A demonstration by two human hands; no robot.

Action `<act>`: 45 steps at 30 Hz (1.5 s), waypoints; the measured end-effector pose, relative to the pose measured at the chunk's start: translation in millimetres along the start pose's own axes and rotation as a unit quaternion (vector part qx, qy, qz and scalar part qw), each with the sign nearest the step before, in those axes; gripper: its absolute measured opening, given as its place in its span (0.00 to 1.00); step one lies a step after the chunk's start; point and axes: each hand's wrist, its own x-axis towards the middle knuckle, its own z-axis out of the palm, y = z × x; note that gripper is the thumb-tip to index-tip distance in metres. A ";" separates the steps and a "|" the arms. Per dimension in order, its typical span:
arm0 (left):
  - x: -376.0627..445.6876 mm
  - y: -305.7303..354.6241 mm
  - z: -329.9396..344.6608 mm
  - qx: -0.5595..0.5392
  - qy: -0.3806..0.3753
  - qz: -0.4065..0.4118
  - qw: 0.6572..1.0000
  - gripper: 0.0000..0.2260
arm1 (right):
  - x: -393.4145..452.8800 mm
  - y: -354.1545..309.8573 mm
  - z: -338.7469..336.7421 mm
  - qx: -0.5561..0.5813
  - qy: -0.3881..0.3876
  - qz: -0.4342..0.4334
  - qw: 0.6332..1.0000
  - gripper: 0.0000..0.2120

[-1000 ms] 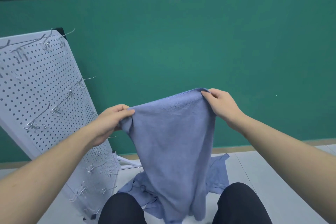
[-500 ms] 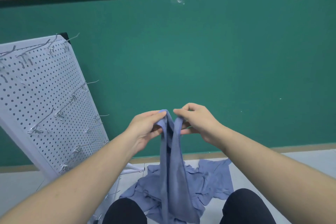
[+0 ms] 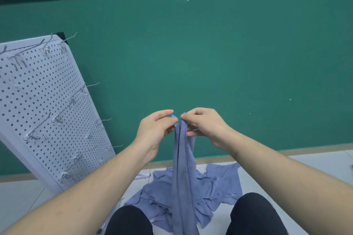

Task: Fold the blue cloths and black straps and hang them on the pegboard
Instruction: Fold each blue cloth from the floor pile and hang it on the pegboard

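A blue cloth (image 3: 183, 173) hangs folded in half lengthwise in front of me, its two top corners brought together. My left hand (image 3: 155, 129) pinches one top corner and my right hand (image 3: 205, 126) pinches the other, fingertips nearly touching. A pile of more blue cloths (image 3: 214, 187) lies crumpled on the floor between my knees, behind the hanging cloth. The white pegboard (image 3: 38, 112) leans at the left with several bare metal hooks sticking out. No black straps are in view.
A green wall (image 3: 229, 63) stands close behind the cloths, with a wooden skirting at its foot. The floor is pale tile (image 3: 315, 164). My dark-trousered knees (image 3: 254, 213) frame the cloth pile at the bottom.
The cloth was held spread wide a second ago. My hands have come together, bringing its top corners side by side, so it now hangs as a narrow folded strip.
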 end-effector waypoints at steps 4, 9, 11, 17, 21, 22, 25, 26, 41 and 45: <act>-2.4 -3.9 4.2 0.052 0.004 0.041 0.998 0.11 | -3.6 1.3 4.4 -0.009 0.019 -0.016 1.000 0.06; -9.5 -6.5 9.2 0.021 0.033 0.064 0.997 0.10 | -9.9 4.1 9.4 0.067 0.023 0.006 0.997 0.07; -12.8 -7.0 10.4 -0.002 0.033 0.063 0.998 0.11 | -12.5 6.4 10.6 0.078 0.034 0.002 0.996 0.07; -22.4 -12.9 14.2 -0.004 0.025 0.073 0.997 0.11 | -19.8 12.5 9.7 0.098 0.053 -0.006 0.994 0.07; -26.6 -20.0 13.1 0.005 0.035 0.092 0.995 0.14 | -23.2 18.1 9.9 0.085 0.010 0.012 0.996 0.14; -27.4 -22.1 13.1 0.002 0.037 0.094 0.995 0.16 | -24.9 19.5 10.7 0.079 -0.004 0.012 0.997 0.14; -27.3 -26.6 11.5 -0.010 0.035 0.093 0.995 0.17 | -30.3 23.8 12.6 0.047 -0.022 0.001 0.999 0.13; -26.4 -27.7 9.9 -0.012 0.031 0.090 0.995 0.16 | -32.0 24.4 12.0 0.031 -0.032 -0.005 0.999 0.13; -18.3 -18.8 -13.7 0.115 -0.121 0.112 0.979 0.16 | -15.3 42.5 -26.0 -0.221 -0.064 -0.192 0.954 0.21; -21.8 -17.2 -14.4 0.135 -0.163 0.140 0.967 0.16 | -13.1 45.1 -24.2 -0.285 -0.074 -0.226 0.928 0.15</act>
